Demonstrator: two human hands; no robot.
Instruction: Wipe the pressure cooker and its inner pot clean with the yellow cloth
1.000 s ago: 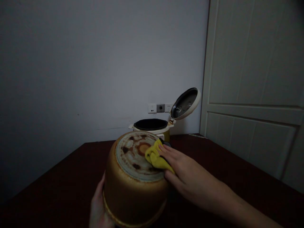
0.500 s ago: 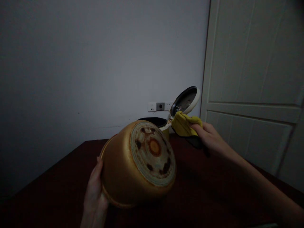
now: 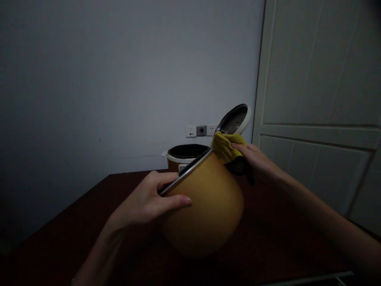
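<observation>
My left hand (image 3: 151, 196) grips the rim of a golden rice cooker inner pot (image 3: 208, 202), thumb on the outer wall and fingers over the edge. The pot hangs tilted above the table, its silver rim slanting up to the right and its bottom turned away. In my right hand (image 3: 256, 159) is a bunched yellow cloth (image 3: 228, 147) with a dark part hanging below. The cloth is at the upper end of the pot's rim; whether it presses on the rim I cannot tell. Behind stands the rice cooker (image 3: 175, 161), its lid (image 3: 235, 121) raised.
The dark red table (image 3: 125, 182) runs back to a pale wall (image 3: 119, 79). Sockets (image 3: 201, 130) sit low on that wall behind the cooker. A white panelled door (image 3: 315, 119) stands at the right. A dark-edged object (image 3: 324, 279) shows at the bottom edge.
The pot has turned in my left hand: its stained bottom faced me before, and now its side and rim show. The cloth has come to the pot's rim, and more of the cooker is visible.
</observation>
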